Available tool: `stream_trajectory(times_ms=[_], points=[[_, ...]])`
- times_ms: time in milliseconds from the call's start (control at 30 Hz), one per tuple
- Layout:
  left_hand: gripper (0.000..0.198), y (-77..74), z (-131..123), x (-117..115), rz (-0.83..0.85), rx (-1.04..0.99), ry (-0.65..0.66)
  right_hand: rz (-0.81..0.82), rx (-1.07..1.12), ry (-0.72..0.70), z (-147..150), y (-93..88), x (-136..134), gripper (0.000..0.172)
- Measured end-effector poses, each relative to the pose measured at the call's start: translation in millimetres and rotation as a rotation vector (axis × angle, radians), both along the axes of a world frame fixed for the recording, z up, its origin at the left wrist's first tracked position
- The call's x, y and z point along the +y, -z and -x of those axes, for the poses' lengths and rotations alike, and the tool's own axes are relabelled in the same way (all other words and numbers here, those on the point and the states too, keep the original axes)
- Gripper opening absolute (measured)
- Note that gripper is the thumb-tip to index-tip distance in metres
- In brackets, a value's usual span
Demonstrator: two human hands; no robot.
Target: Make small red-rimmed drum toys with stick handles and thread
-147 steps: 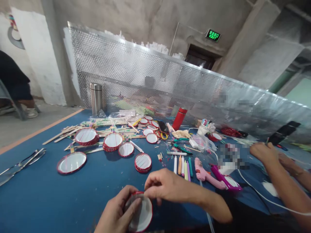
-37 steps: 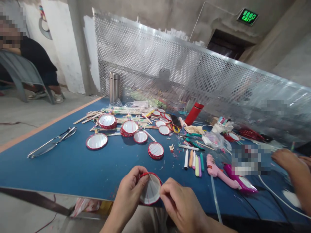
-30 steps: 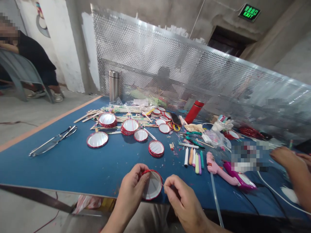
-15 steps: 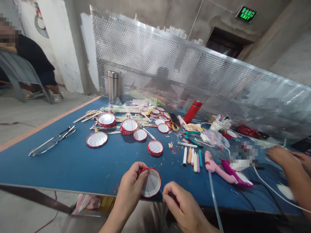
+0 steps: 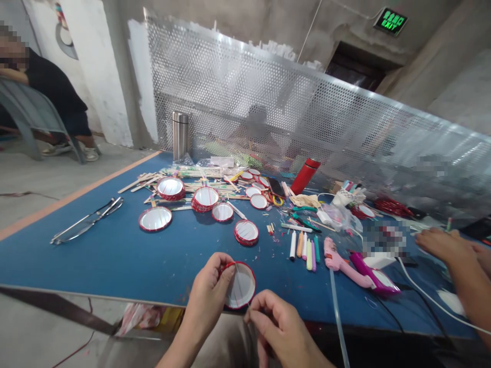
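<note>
My left hand (image 5: 213,283) is closed on the left edge of a round white disc (image 5: 243,286) with a red rim, thumb on its face. Thin dark lines like thread cross the disc. By the disc's lower right edge, my right hand (image 5: 278,324) has thumb and forefinger pinched on what looks like a fine thread (image 5: 249,305) running to the rim. Beyond my hands lie a small stack of similar red-rimmed discs (image 5: 246,232), a single disc (image 5: 155,219) and taller stacks (image 5: 205,198).
Wooden sticks (image 5: 143,181), glasses (image 5: 90,220), several markers (image 5: 307,250), teal pliers (image 5: 305,209) and a pink glue gun (image 5: 345,268) lie on the blue table (image 5: 95,266). A red bottle (image 5: 306,176) leans by the perforated metal screen (image 5: 230,92). Another person's hand (image 5: 437,245) is at right.
My right hand has moved left and closer to the disc's lower edge. My left hand keeps the disc almost in place.
</note>
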State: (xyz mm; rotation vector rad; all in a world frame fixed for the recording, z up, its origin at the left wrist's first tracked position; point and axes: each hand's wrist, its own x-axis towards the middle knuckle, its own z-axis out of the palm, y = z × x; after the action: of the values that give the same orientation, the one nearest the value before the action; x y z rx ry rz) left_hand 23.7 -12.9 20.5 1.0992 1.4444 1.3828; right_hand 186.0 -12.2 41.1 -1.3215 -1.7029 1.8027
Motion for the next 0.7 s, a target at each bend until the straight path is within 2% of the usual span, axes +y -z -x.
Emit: stream_trajectory(times_ms=[100,167,300,433,567,700], points=[[0.016,1.7,0,1,-0.008,-0.004,-0.016,0.119,0.133,0.063,-1,5.8,0,0.036],[0.017,3.2,0,2,-0.022,-0.013,-0.029,0.175,0.236,0.166,-3,9.7,0,0.043],[0.018,5.3,-1,5,-0.039,-0.049,-0.040,0.154,0.296,0.318,-11,8.7,0,0.046],[0.020,6.4,0,7,-0.056,-0.106,-0.051,0.096,0.186,0.270,-20,-1.6,3,0.044],[0.020,9.3,1,8,-0.053,-0.073,-0.030,0.003,0.066,0.217,-16,-16.0,12,0.035],[0.019,9.4,1,6,-0.056,-0.033,-0.011,-0.170,-0.036,0.016,-1,-30.8,29,0.025]])
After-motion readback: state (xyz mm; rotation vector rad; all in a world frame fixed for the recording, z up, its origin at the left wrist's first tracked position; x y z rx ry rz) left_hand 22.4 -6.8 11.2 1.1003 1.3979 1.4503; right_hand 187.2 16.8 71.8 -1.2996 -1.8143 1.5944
